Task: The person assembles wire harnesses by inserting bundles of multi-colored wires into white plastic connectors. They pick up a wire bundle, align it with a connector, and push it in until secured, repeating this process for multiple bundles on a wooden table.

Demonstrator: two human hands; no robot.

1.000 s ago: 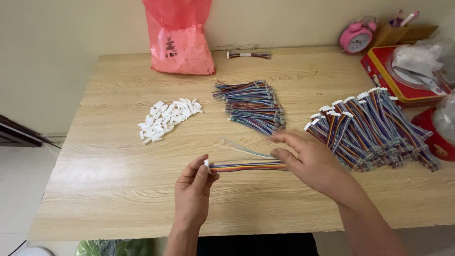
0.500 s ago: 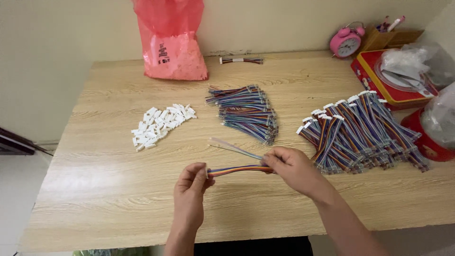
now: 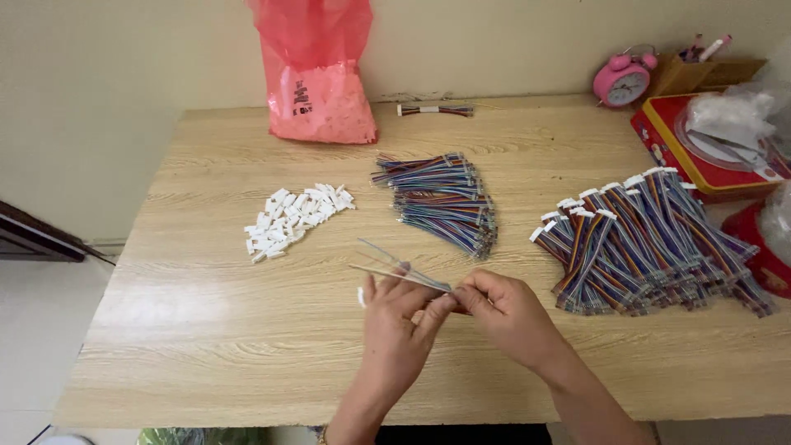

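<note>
- Both hands meet just below the bare-ended cable stack (image 3: pixel 441 202): left hand (image 3: pixel 394 317) and right hand (image 3: pixel 503 311) pinch one ribbon cable (image 3: pixel 404 272).
- Fitting step, I'd say; next needs a white connector (image 3: pixel 361 297) lined up squarely.

Open wooden tabletop (image 3: pixel 206 346) lies left of and in front of both hands, free for passage. Ahead, a scatter of small white plastic connectors (image 3: pixel 294 217) and a heap of loose multicoloured ribbon wires (image 3: pixel 441 200) block; a fanned stack of connector-tipped multicoloured wires (image 3: pixel 647 243) crowds the right.
</note>
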